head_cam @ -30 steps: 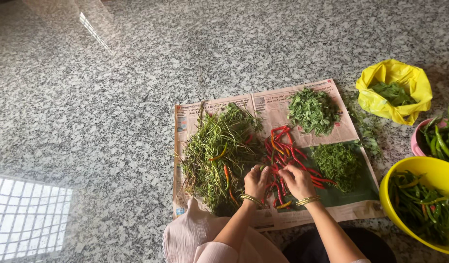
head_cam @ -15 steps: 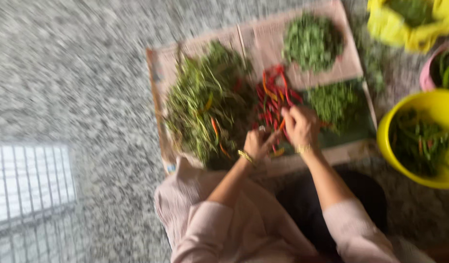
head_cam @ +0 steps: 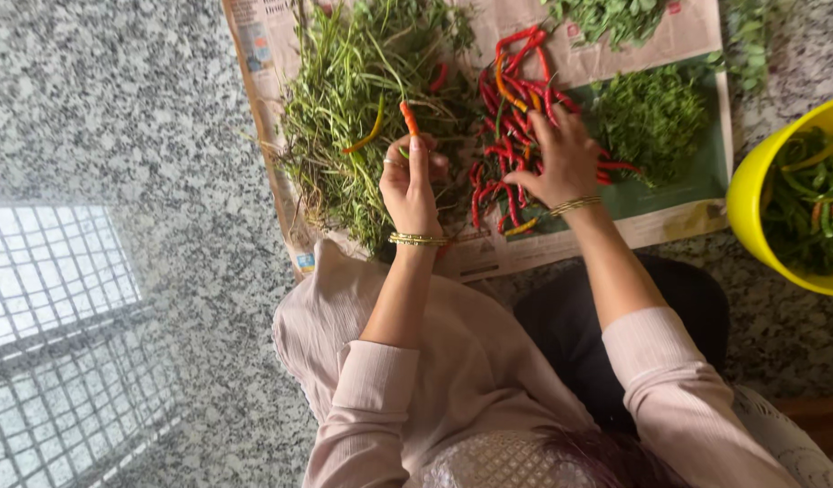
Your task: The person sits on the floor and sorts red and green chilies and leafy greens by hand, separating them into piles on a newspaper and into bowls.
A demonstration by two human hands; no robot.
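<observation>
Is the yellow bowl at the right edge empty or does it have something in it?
Not empty. The yellow bowl holds green chillies, with a few reddish ones among them, piled close to its rim.

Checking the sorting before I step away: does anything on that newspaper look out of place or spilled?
Mostly tidy. A few chillies lie in the green stem pile, apart from the red chilli pile, and loose leaves lie off the newspaper on the granite. The left hand holds an orange chilli.

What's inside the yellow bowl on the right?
The yellow bowl holds green chillies with a few reddish ones. Its bottom is covered, and the frame edge cuts off its right part.
</observation>
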